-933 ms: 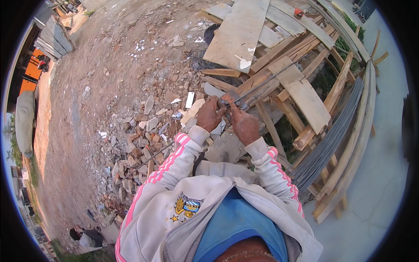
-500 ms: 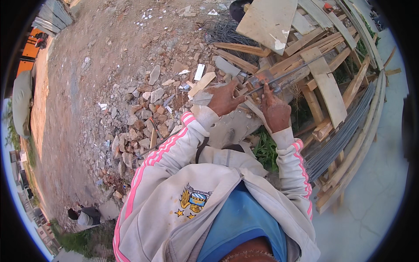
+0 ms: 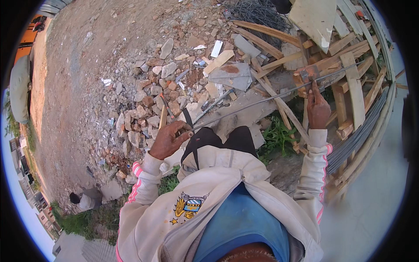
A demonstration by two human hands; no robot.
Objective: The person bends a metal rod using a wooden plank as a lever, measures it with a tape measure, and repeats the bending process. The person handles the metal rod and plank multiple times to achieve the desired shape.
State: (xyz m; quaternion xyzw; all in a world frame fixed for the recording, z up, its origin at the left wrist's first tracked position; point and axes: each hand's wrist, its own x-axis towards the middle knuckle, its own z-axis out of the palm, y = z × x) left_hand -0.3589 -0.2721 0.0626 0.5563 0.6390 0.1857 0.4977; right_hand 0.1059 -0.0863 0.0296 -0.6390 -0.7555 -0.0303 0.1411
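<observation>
A long thin steel rod (image 3: 244, 110) runs slantwise in front of me, from lower left to upper right. My left hand (image 3: 170, 139) is closed, pinching the rod's near left end between thumb and fingers. Farther right, my right hand (image 3: 318, 109) grips the rod with its index finger stretched along it; the other fingers are curled and partly hidden. Just beyond that fingertip, the rod crosses a wooden block (image 3: 301, 78) with a small metal piece (image 3: 310, 73) on top. Past the block, the rod passes over a pale board (image 3: 352, 87).
Broken bricks and stones (image 3: 139, 105) cover the ground at left, with a red-and-black handled tool (image 3: 166, 105) among them. Timber pieces (image 3: 342, 107), bundled steel rods (image 3: 364, 131) and tangled wire (image 3: 255, 17) lie at right and beyond. Another person (image 3: 87, 198) is at lower left.
My left hand has moved left and toward my body, away from the block, holding the rod's end. My right hand stays by the block, and the whole view has shifted.
</observation>
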